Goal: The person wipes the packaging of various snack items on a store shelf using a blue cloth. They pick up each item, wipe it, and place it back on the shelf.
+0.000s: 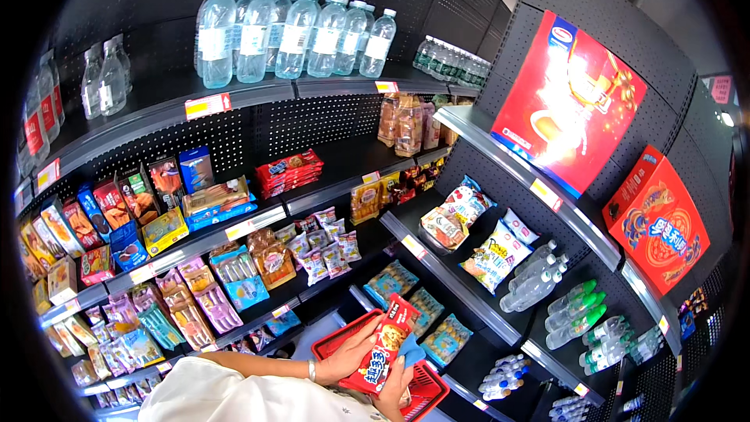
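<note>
A red cookie packet (378,354) with a picture of cookies and large writing is held tilted in front of me, above a red plastic shopping basket (435,388). My left hand (350,353), with a bracelet at its wrist, holds the packet's left side. At the lower right edge, my right hand (395,388) pinches a blue cloth (412,351) against the packet. The cloth covers part of the packet's right side. Similar red packets (288,173) lie stacked on the middle shelf ahead. Much of the basket's inside is hidden by the hands and packet.
Black shelving carries clear water bottles (299,35) on top. Biscuit boxes (167,184) and wrapped breads (187,310) fill the left shelves. A bag of snacks (497,253), more bottles (533,284) and large red gift boxes (571,102) stand on the right. Shelf edges (457,287) jut out nearby.
</note>
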The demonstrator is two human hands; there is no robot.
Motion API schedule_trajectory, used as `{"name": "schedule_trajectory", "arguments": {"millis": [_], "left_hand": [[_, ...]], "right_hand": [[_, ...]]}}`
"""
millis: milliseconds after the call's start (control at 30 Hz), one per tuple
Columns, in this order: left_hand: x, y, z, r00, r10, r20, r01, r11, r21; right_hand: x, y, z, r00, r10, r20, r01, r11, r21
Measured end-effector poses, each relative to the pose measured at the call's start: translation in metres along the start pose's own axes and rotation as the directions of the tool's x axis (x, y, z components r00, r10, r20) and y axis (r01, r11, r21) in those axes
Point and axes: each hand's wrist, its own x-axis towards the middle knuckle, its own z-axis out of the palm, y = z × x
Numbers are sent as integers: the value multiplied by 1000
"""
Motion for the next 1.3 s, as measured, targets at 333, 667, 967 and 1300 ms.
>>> {"name": "schedule_trajectory", "arguments": {"millis": [333, 667, 967, 1300], "left_hand": [[4, -3, -2, 998, 52, 27, -54, 995, 81], [7, 7, 10, 999, 43, -26, -41, 996, 79], [32, -27, 19, 958, -85, 274, -19, 935, 355], [24, -10, 37, 815, -235, 530, 86, 953, 290]], "right_hand": [[1, -1, -1, 996, -72, 46, 74, 996, -54], [7, -1, -6, 996, -73, 48, 85, 948, -308], [-27, -12, -30, 834, -487, -258, 351, 830, -434], [-62, -14, 1, 701, -531, -477, 320, 831, -455]]}}
